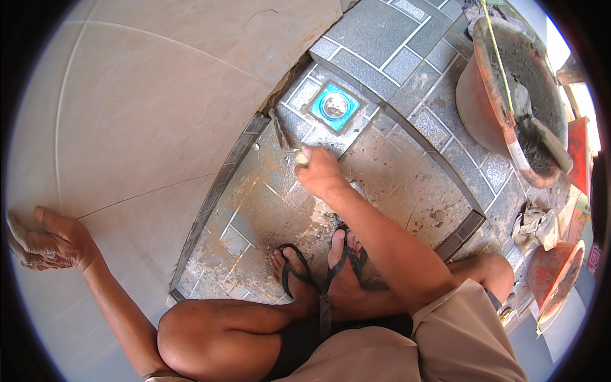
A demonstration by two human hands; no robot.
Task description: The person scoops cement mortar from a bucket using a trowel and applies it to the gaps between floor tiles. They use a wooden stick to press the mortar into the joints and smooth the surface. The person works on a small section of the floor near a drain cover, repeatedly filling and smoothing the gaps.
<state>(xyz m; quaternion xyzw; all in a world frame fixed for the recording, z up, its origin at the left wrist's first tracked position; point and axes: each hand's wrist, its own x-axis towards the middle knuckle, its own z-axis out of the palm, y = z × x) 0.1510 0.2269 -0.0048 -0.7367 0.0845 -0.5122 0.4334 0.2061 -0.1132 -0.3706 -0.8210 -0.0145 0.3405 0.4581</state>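
Observation:
My right hand (pixel 320 173) grips the pale handle of a hand trowel (pixel 280 130). Its dark, narrow-looking blade points at the corner where the raised beige tile slab meets the sunken grey tiled floor. The blade's exact shape is hard to make out from this angle. Close beyond the hand, a square floor drain (pixel 334 107) with blue covering around a round metal centre is set into the tiles. Far to the left, my left hand (pixel 56 243) rests against the large beige tiles (pixel 140 108), fingers apart and dusty with dried cement, holding nothing.
A tub of wet grey mortar (pixel 480 95) stands at the right with another trowel (pixel 547 143) in it. Below it are crumpled paper (pixel 536 226) and a red bowl (pixel 554 280). Dark tile curbs (pixel 439 153) border the dusty floor (pixel 394 184); my sandalled feet stand within.

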